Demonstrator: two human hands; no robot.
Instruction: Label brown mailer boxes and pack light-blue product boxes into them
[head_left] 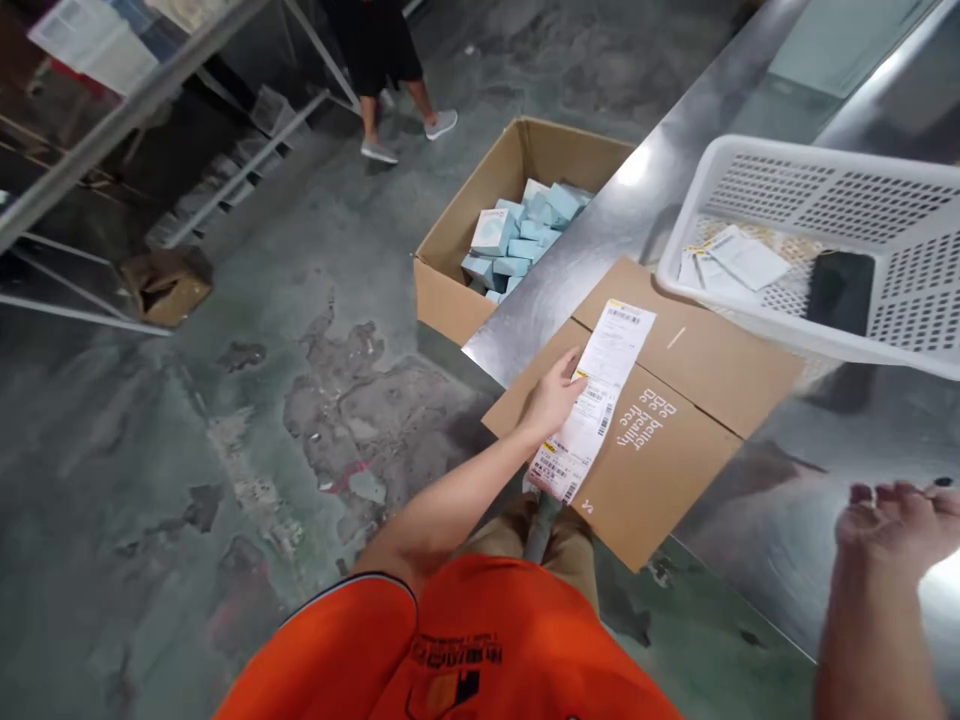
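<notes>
My left hand (553, 402) pinches the left edge of a long white label strip (600, 385) with printed text and barcodes. Under the strip lies a flat brown cardboard box (694, 400) with white lettering, its near corner jutting past the edge of the metal table (780, 500). Over the table at the far right is my right hand (896, 520), its fingers loosely bent and a little apart, with nothing visible in them. A small dark spot shows beside its fingertips.
A white perforated basket (832, 200) holding paper slips and a dark flat item stands behind the flat cardboard. An open carton (457, 300) of light blue boxes is beyond the table edge. Metal shelving (135, 110) and a person's legs (390, 100) are at the upper left.
</notes>
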